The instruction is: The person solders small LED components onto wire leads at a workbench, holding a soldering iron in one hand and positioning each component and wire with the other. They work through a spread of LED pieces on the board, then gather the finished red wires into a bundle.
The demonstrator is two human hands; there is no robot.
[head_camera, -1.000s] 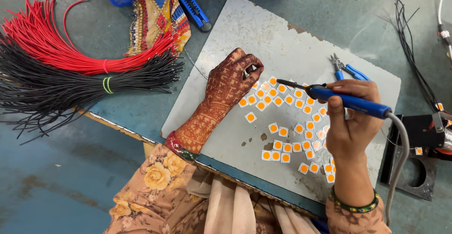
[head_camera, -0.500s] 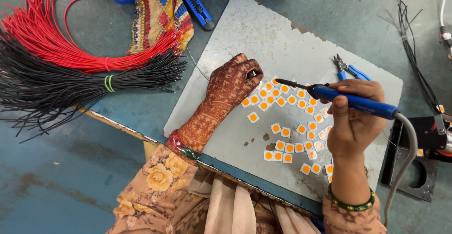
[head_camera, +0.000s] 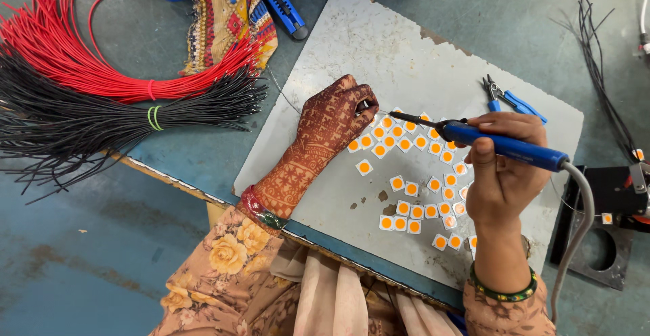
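Note:
My right hand (head_camera: 504,167) grips a blue-handled soldering iron (head_camera: 504,145), its tip pointing left over a spread of small white squares with orange centres (head_camera: 406,188). These lie on a pale grey board (head_camera: 399,52). My left hand (head_camera: 335,116), covered in dark henna patterns, rests on the board with its fingers curled and pinches a thin solder wire (head_camera: 281,92) beside the iron's tip. The wire trails off to the upper left.
A bundle of red wires (head_camera: 74,58) and a bundle of black wires (head_camera: 88,123) lie at left on the blue-green table. Blue-handled pliers (head_camera: 508,98) rest on the board's right side. A blue cutter (head_camera: 281,4) and patterned cloth (head_camera: 227,18) sit at the top. A black stand (head_camera: 609,228) is at right.
Hardly anything differs: both hands hold their places over the squares, and the iron's tip stays close to the left fingers.

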